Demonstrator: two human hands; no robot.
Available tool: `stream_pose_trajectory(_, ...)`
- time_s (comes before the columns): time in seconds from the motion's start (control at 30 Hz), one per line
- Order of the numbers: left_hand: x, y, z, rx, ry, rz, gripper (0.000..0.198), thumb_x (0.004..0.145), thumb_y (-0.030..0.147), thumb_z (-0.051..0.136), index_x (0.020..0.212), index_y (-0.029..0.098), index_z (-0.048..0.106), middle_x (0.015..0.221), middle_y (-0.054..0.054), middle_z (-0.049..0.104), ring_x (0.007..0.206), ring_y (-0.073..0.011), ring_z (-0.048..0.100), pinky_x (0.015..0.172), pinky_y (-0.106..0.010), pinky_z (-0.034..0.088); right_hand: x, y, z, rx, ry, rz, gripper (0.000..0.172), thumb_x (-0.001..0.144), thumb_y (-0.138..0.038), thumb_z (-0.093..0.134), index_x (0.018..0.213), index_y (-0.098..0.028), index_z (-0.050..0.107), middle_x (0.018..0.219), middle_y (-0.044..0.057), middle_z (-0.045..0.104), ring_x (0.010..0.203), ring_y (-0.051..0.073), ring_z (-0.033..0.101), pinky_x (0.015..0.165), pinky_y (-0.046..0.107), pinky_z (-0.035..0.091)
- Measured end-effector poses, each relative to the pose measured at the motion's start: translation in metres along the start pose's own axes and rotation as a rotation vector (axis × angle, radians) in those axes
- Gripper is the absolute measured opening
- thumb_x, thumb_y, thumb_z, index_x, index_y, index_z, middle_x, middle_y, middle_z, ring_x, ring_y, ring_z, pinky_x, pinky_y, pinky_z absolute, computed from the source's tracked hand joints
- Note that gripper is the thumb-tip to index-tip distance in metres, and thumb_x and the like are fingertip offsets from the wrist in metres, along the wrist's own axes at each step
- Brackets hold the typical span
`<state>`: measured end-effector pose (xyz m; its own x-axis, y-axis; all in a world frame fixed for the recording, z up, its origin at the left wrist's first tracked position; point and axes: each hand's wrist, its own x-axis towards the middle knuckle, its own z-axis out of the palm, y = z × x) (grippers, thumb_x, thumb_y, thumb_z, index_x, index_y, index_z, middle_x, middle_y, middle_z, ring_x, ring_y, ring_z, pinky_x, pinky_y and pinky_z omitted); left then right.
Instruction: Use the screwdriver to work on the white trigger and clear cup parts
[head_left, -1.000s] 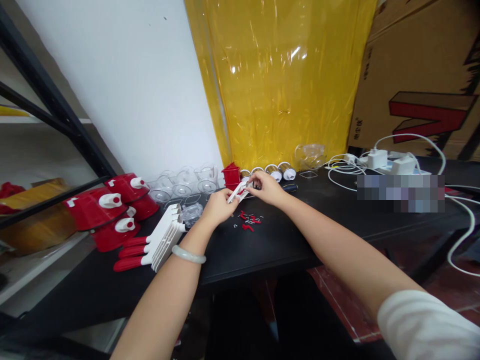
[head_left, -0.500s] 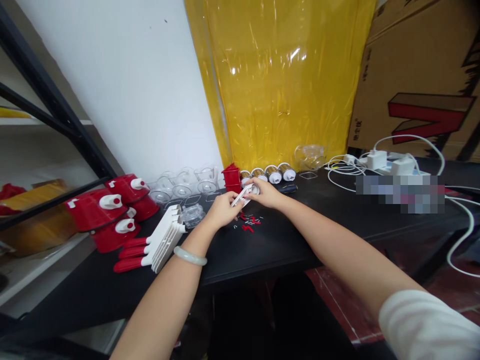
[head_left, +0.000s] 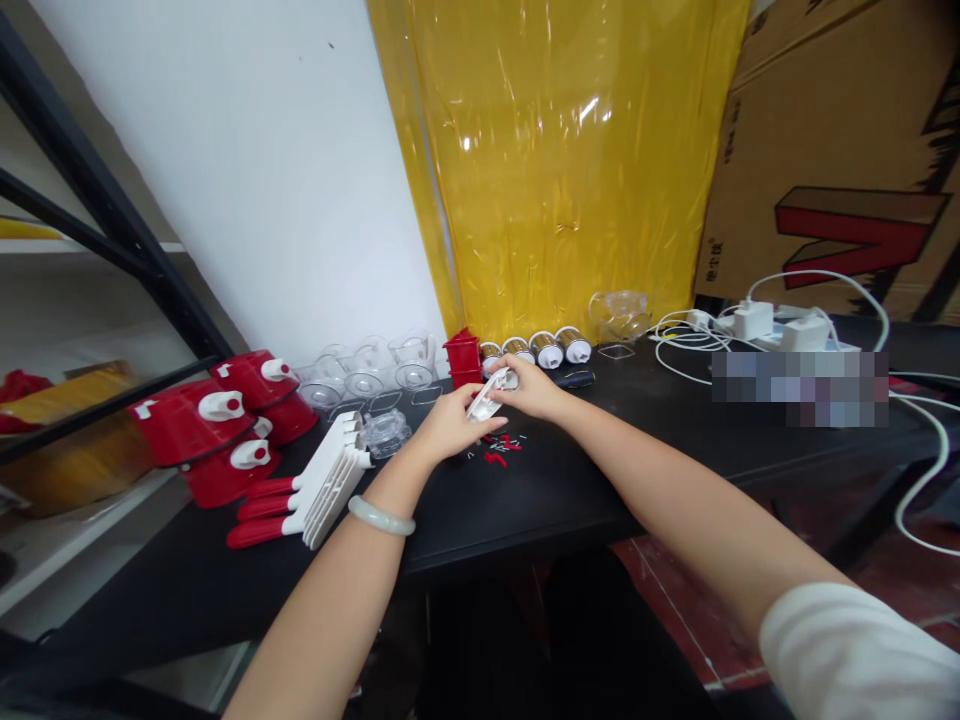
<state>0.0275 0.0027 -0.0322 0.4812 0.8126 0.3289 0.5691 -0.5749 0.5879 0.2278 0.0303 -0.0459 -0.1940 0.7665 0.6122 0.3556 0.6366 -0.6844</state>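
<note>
Between both hands, just above the black table, I hold a small white plastic part with a hollow, ribbed inside. My left hand grips its left end, the thumb stretched along the lower side. At the upper right end, my right hand pinches it, partly covering a round section. Small red plastic pieces and several loose screws lie scattered below the hands. A red box-shaped part stands behind my left hand. Beyond my right hand lies a dark screwdriver-like handle.
Red housings with white knobs are stacked left, beside white handles with red grips. Clear cups and metallic cylinders line the back. White chargers and cables lie right, before a cardboard box. A yellow curtain hangs behind.
The white part has turned so its hollow inside faces me more. My left hand has shifted slightly, its thumb now extended lower right. The right hand stays nearly in place.
</note>
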Motion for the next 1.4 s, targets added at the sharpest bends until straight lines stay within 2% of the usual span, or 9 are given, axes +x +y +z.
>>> stream_pose_trajectory(0.2, 0.003, -0.003, 0.001, 0.034, 0.041, 0.107, 0.050, 0.075, 0.032, 0.080, 0.122, 0.019, 0.068, 0.109, -0.008, 0.078, 0.097, -0.0260, 0.074, 0.087, -0.036, 0.056, 0.001, 0.000, 0.001, 0.196, -0.034, 0.114, 0.045, 0.063, -0.025, 0.082, 0.102, -0.020, 0.059, 0.089, -0.001, 0.064, 0.078, 0.016, 0.061, 0.078, 0.033, 0.052)
stream_pose_trajectory(0.43, 0.003, 0.000, 0.000, 0.017, 0.040, 0.065, 0.048, 0.073, 0.027, 0.078, 0.119, 0.017, 0.069, 0.113, -0.010, 0.077, 0.102, -0.0279, 0.072, 0.091, -0.039, 0.054, -0.002, -0.013, 0.000, 0.380, -0.107, 0.259, 0.031, 0.072, -0.021, 0.073, 0.098, -0.021, 0.057, 0.082, -0.001, 0.063, 0.075, 0.017, 0.064, 0.067, 0.033, 0.056)
stream_pose_trajectory(0.6, 0.003, 0.002, -0.003, 0.038, 0.018, 0.048, 0.054, 0.073, 0.030, 0.080, 0.123, 0.016, 0.067, 0.118, -0.012, 0.075, 0.105, -0.0291, 0.071, 0.095, -0.041, 0.052, -0.003, -0.013, 0.000, 0.317, -0.104, 0.217, 0.033, 0.068, -0.019, 0.075, 0.097, -0.020, 0.059, 0.083, -0.001, 0.063, 0.075, 0.016, 0.063, 0.069, 0.031, 0.055)
stream_pose_trajectory(0.73, 0.001, 0.005, -0.004, 0.072, -0.001, 0.046, 0.057, 0.073, 0.032, 0.080, 0.125, 0.015, 0.067, 0.117, -0.012, 0.075, 0.103, -0.0291, 0.071, 0.092, -0.039, 0.053, -0.002, -0.011, 0.001, 0.244, -0.077, 0.154, 0.033, 0.066, -0.020, 0.075, 0.095, -0.019, 0.060, 0.083, -0.002, 0.064, 0.074, 0.015, 0.061, 0.074, 0.031, 0.052)
stream_pose_trajectory(0.97, 0.001, 0.008, -0.005, 0.081, -0.057, -0.007, 0.037, 0.074, 0.034, 0.077, 0.104, 0.014, 0.073, 0.093, -0.007, 0.078, 0.082, -0.0244, 0.070, 0.074, -0.033, 0.050, -0.002, -0.013, 0.001, 0.220, -0.078, 0.148, 0.031, 0.065, -0.019, 0.076, 0.093, -0.019, 0.061, 0.082, -0.002, 0.064, 0.075, 0.016, 0.061, 0.075, 0.032, 0.050)
stream_pose_trajectory(1.1, 0.000, 0.008, -0.006, 0.115, -0.060, -0.044, 0.034, 0.074, 0.038, 0.077, 0.098, 0.015, 0.074, 0.089, -0.007, 0.077, 0.079, -0.0244, 0.069, 0.070, -0.032, 0.048, -0.003, -0.015, 0.001, 0.222, -0.083, 0.154, 0.031, 0.065, -0.018, 0.076, 0.092, -0.018, 0.061, 0.081, -0.002, 0.064, 0.074, 0.015, 0.061, 0.074, 0.031, 0.049)
stream_pose_trajectory(1.4, -0.003, 0.016, -0.007, 0.211, -0.112, -0.032, 0.022, 0.075, 0.038, 0.074, 0.085, 0.018, 0.072, 0.079, -0.004, 0.075, 0.072, -0.0233, 0.068, 0.066, -0.030, 0.046, -0.004, -0.019, 0.003, 0.184, -0.090, 0.151, 0.025, 0.067, -0.018, 0.074, 0.089, -0.019, 0.063, 0.082, -0.001, 0.068, 0.075, 0.015, 0.063, 0.075, 0.031, 0.050)
